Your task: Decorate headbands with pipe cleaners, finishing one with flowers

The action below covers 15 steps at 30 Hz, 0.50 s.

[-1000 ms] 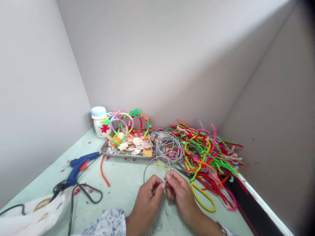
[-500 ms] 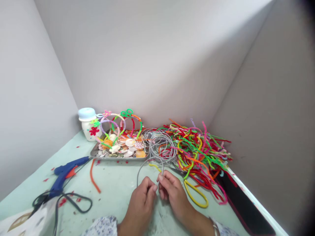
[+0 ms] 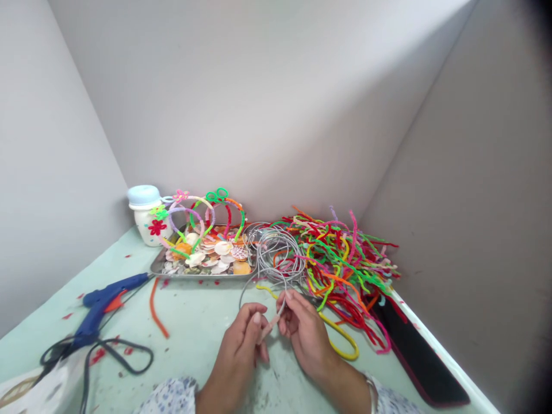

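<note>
My right hand [image 3: 302, 325] pinches a grey wire [image 3: 283, 299] between thumb and fingers. From that pinch a short pale pink strip [image 3: 270, 328] runs down-left along the wire's line to my left hand [image 3: 244, 339]. The left fingers and thumb curl around the strip's lower end; the fingertips hide just how it is held. Beyond my hands lies the loose coil of grey wire [image 3: 280, 253], from which the held length comes. A yellow-handled pair of scissors [image 3: 345, 339] rests right of my right hand.
A metal tray [image 3: 202, 276] holds shells and hoops wrapped in coloured pipe cleaners. Behind it stands a white jar [image 3: 144, 221]. A blue glue gun [image 3: 97, 307] with its cord lies left. At right are a heap of pipe cleaners [image 3: 345, 259] and a long black object [image 3: 422, 356].
My hands have drawn slightly apart, and the pale pink strip now shows between them. The left fingers have loosened a little. The view has shifted slightly.
</note>
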{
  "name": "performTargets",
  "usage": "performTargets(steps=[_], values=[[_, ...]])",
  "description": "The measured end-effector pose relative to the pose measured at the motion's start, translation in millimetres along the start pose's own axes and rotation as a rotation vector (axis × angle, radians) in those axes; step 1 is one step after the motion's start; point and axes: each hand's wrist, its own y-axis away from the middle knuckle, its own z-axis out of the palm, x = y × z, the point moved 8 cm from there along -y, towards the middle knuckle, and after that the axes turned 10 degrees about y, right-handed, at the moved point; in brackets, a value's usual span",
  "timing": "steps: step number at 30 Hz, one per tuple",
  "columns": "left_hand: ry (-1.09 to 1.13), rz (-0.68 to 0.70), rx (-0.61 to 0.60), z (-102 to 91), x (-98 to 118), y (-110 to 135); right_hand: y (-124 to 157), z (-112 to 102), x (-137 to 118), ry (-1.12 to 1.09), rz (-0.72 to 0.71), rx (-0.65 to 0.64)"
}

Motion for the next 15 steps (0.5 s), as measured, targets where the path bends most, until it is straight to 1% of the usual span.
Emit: performTargets(steps=[4,7,12,15], values=[[0.012,-0.01,-0.005,-0.5,-2.9,-1.5,-1.1,0.5,-2.4,-0.019,-0.003,-0.011],[-0.007,-0.002,-0.041,3.2,0.1,-1.1,-0.9,1.4,-3.6,0.006,-0.017,-0.029],[-0.058,0.05,-0.114,11.9,8.0,-1.3,-1.6,3.1,-0.7,0.156,-0.046,-0.081],[-0.04,0.07,-0.15,16.1,9.6,-1.6,-1.1,4.9,0.4,0.22,-0.048,-0.106]])
